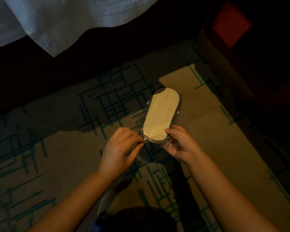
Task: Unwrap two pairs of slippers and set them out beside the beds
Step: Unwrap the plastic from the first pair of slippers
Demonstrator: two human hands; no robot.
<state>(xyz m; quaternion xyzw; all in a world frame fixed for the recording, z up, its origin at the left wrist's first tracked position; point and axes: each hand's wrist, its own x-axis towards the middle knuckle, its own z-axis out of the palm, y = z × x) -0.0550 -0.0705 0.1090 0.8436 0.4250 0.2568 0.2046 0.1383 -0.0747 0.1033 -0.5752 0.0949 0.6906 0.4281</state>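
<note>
A wrapped pair of slippers [161, 114] is held above the carpet, pale ribbed sole up, dark edges showing, inside clear plastic wrap [170, 144]. My left hand [122, 148] pinches the plastic at the near left end of the pack. My right hand [179, 143] grips the near right end, thumb on the sole and fingers under the crinkled wrap. The far end of the pack points away from me toward the bed.
A white bed sheet [57, 19] hangs at the top left over a dark bed base. Patterned beige carpet [216, 131] with teal lines covers the floor. Dark wooden furniture [233, 30] stands at the top right. A white shoe [105, 200] shows below my arms.
</note>
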